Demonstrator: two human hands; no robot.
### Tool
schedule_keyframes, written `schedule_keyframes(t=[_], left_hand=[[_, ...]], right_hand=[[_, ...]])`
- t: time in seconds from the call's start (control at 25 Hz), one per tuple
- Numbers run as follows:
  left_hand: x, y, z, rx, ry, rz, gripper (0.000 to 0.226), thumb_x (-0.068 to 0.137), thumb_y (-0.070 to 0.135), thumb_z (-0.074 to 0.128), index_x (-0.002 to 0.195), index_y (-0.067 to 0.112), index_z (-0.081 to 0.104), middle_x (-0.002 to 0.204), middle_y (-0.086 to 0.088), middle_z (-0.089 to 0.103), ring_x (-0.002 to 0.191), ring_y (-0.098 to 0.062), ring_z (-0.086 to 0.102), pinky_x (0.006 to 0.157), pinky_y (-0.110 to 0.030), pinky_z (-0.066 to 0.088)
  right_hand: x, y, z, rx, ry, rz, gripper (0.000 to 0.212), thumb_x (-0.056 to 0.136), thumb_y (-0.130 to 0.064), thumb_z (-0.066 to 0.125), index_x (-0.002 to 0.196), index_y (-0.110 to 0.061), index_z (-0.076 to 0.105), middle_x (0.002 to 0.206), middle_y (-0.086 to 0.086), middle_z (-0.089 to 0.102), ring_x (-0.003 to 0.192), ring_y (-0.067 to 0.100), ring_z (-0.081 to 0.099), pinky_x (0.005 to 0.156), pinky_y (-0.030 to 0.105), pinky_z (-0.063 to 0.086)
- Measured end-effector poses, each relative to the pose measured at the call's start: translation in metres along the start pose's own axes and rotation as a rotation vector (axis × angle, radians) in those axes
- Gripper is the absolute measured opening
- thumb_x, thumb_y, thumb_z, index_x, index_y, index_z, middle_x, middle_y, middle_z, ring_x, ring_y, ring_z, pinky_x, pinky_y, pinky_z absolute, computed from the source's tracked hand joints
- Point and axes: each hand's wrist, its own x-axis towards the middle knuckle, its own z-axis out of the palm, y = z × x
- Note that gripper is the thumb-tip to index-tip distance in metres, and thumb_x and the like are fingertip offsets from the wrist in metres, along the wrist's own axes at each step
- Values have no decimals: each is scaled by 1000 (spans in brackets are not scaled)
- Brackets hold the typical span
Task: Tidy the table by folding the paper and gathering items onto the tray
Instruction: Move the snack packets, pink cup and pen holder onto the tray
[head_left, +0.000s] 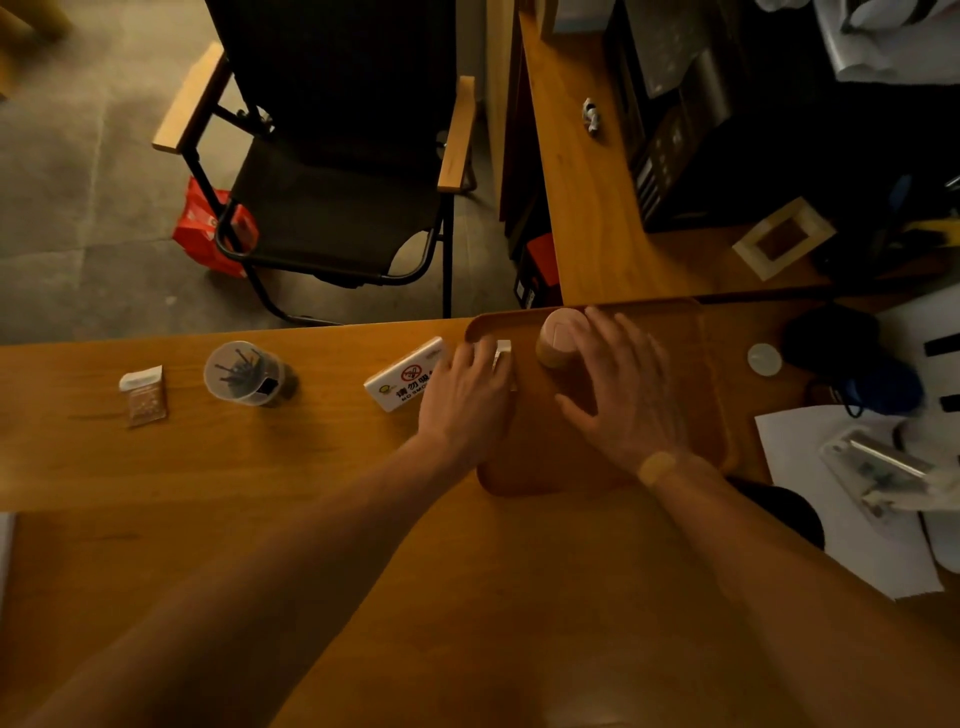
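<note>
A brown tray (696, 364) lies on the wooden table (260, 467) at its far edge. On it stands a small tan cylindrical container (558, 338). My left hand (467, 400) rests over the tray's left rim and holds a small white folded paper (503, 353). My right hand (623, 384) hovers flat over the tray with fingers spread, just right of the container, holding nothing. Left of the tray lie a white no-smoking sign (402, 382), a clear plastic cup (241, 374) with dark sticks inside, and a small brown packet (144, 396).
A black folding chair (332, 208) stands beyond the table, a red bag (208, 228) under it. To the right lie a white round lid (764, 359), white paper sheets (831, 519), a clear pouch (878, 467) and dark clutter. A second wooden desk (587, 182) extends away.
</note>
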Motion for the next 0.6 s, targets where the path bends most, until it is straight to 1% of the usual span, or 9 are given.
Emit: schedule_keyframes(t=[0.08,0.12,0.16,0.2,0.28,0.36,0.48,0.6], left_hand=[[-20,2,12,-30,-55,-20,71,95,37,50,152,17,12,160,-13,15,145,-33,16,115,-49,18],[-25,2,17,-37,-81,-21,70,98,39,41,153,18,4,162,-12,6,147,-31,6,116,-48,7],[-27,2,21,-40,-101,-19,67,101,43,32,153,18,-1,162,-10,1,148,-29,-1,116,-48,1],[-26,2,24,-32,-114,-16,65,101,46,24,153,17,-3,162,-10,-2,148,-27,-5,117,-49,-3],[-23,3,25,35,-123,-2,65,101,50,17,153,16,-4,162,-11,-2,148,-28,-5,115,-50,-7],[-20,3,25,96,-122,9,67,100,50,16,153,14,-3,162,-12,-1,148,-30,-4,113,-51,-8],[-14,1,22,104,-134,12,67,100,48,18,153,13,-3,162,-13,-2,148,-31,-4,115,-51,-4],[-4,-2,17,91,-155,10,66,101,45,21,153,13,-5,161,-13,-4,148,-31,-4,116,-49,0]], right_hand=[[-6,-1,4,-46,-13,-20,90,84,-50,65,154,-24,13,163,8,17,148,33,17,117,55,20],[-6,-2,5,-60,-20,-24,89,85,-51,63,154,-24,13,163,7,16,148,34,17,116,57,20],[-6,-3,6,-63,-27,-21,88,86,-51,62,154,-25,13,163,7,15,148,34,17,116,58,20],[-5,-5,7,-55,-33,-11,87,86,-51,60,155,-25,13,163,7,14,148,33,17,116,59,19],[-4,-9,9,-24,-37,13,86,88,-50,60,155,-24,13,164,6,12,148,32,16,116,58,17],[-4,-12,12,16,-39,29,85,88,-46,61,155,-24,14,164,7,12,148,32,16,116,58,17],[0,-11,13,62,-65,41,87,87,-43,63,154,-27,10,164,6,7,149,32,12,117,59,16],[9,-6,10,82,-109,29,89,87,-41,65,153,-31,6,165,0,-3,150,29,3,118,58,14]])
